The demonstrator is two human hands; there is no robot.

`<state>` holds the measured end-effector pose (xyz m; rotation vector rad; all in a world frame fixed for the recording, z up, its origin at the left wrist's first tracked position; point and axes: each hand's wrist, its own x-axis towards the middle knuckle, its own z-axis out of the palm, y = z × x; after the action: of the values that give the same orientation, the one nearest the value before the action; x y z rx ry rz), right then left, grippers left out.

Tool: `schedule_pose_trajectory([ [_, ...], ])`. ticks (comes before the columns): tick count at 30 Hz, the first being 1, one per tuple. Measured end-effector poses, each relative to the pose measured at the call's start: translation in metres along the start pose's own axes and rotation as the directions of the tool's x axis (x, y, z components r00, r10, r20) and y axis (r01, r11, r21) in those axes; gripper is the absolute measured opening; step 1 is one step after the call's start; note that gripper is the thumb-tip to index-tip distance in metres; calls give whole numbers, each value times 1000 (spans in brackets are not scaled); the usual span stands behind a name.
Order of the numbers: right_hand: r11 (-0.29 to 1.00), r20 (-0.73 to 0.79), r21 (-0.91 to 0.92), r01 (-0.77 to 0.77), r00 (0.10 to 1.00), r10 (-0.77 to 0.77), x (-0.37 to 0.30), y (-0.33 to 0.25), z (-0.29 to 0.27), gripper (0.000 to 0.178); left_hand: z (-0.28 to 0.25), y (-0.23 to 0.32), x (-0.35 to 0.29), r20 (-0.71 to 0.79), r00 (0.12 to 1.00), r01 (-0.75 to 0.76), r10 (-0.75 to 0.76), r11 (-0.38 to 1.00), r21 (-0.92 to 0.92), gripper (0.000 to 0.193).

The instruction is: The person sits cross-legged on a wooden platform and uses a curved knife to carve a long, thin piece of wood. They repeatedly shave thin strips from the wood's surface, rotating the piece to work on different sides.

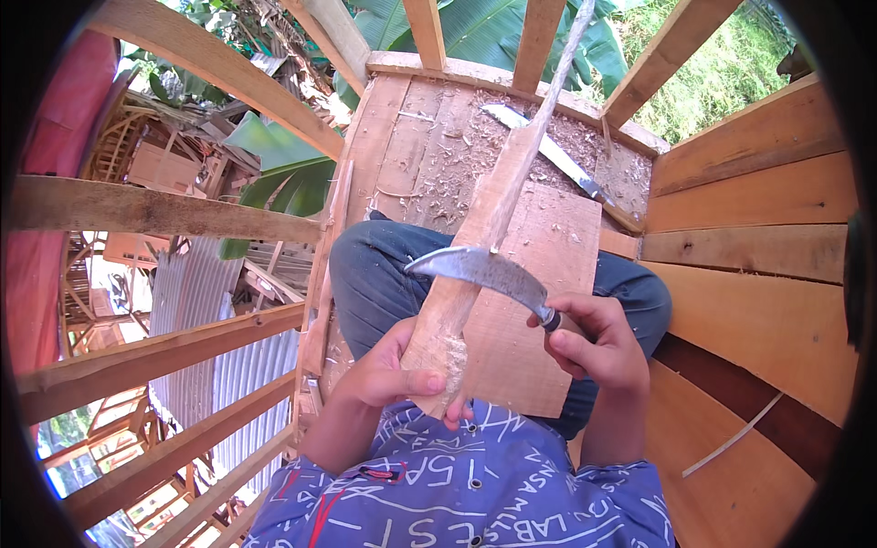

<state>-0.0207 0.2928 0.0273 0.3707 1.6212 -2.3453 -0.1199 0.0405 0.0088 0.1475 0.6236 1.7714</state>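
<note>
My left hand [402, 370] is closed around the near, wide end of a long piece of wood [498, 196], close to my shirt. The wood slants away from me, broad and roughly cut nearby, narrowing to a thin stick beyond the railing. In my right hand [594, 342] is the dark handle of a curved knife [484, 269]. Its grey blade crosses over the wood, tip to the left; whether the edge touches the wood, I cannot tell. Beneath the wood a flat wooden board [521, 347] lies across my lap.
A saw [557, 155] rests on the plank floor [429, 137] among shavings beyond my knees. Wooden rails [174, 210] stand at the left, and a plank wall [758, 247] closes the right side. Corrugated metal sheets [196, 320] and banana leaves [466, 36] show outside.
</note>
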Motion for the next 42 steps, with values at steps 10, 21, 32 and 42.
schedule_pose_trajectory([
  [10,956,117,-203,210,975,-189,4,7,-2,25,-3,-1,-3,47,999,-24,22,999,35,53],
  [21,985,88,-161,56,995,-43,9,2,-3,30,-9,1,-4,42,999,-27,26,999,38,53],
  [32,991,-225,6,134,966,-129,11,7,-15,20,-14,-1,-9,112,993,-27,25,1000,15,49],
  [42,972,-302,57,229,932,-202,0,14,-8,17,-6,0,-5,53,998,-37,35,998,42,51],
])
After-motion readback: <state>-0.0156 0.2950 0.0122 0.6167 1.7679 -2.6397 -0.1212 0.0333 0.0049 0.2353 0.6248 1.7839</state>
